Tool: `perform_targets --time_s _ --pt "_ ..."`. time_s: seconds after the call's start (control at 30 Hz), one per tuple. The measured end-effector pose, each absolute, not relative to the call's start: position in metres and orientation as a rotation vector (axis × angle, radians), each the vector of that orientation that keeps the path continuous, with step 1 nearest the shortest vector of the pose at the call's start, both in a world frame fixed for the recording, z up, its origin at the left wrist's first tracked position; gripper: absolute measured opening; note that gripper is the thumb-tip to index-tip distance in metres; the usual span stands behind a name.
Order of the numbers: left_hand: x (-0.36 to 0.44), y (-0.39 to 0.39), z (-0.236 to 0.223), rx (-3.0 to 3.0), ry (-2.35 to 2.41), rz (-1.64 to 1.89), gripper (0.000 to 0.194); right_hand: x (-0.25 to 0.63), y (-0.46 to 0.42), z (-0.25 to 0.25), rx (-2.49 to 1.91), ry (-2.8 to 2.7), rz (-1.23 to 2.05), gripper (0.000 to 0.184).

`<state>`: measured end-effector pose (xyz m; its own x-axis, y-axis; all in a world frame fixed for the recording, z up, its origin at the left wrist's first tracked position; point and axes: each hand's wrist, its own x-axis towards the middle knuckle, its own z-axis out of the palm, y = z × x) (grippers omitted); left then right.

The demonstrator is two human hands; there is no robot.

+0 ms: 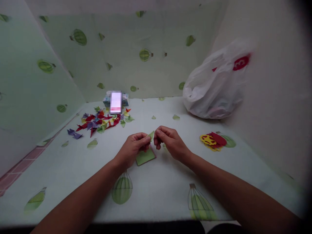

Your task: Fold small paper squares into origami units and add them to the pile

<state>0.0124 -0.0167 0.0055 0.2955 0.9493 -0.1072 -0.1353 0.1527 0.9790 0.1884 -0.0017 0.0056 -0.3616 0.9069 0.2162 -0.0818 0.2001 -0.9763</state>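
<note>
Both hands meet over the middle of the table on a green sheet of paper (145,156). My left hand (133,148) pinches the paper's folded upper part, fingers curled. My right hand (169,141) is closed in a pinch on the paper's pointed tip (151,134). The lower part of the sheet lies flat on the table below my left hand.
A heap of several folded paper pieces (101,122), red, purple, yellow and green, lies at the back left by a small patterned box (116,100). A white plastic bag (214,87) sits at the back right. Red and yellow paper (213,140) lies to the right.
</note>
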Motion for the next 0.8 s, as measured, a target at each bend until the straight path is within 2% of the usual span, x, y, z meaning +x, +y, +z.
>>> perform_targets --time_s 0.2,0.33,0.5,0.63,0.8 --pt "0.014 -0.017 0.001 1.084 0.911 0.939 0.029 0.189 0.003 0.002 -0.707 -1.488 1.414 0.021" --pt "0.017 -0.018 0.003 1.255 0.980 1.139 0.025 0.187 0.004 -0.001 -0.736 -1.555 1.325 0.016" --pt "0.017 -0.021 0.003 1.505 1.062 1.393 0.017 0.186 -0.001 -0.001 -0.722 -1.717 0.941 0.006" --pt "0.016 -0.024 0.002 1.699 1.057 1.460 0.009 0.187 -0.008 0.001 -0.687 -1.852 0.515 0.010" --pt "0.014 -0.025 0.004 1.949 0.978 1.562 0.008 0.186 -0.012 0.001 -0.657 -1.868 0.386 0.012"
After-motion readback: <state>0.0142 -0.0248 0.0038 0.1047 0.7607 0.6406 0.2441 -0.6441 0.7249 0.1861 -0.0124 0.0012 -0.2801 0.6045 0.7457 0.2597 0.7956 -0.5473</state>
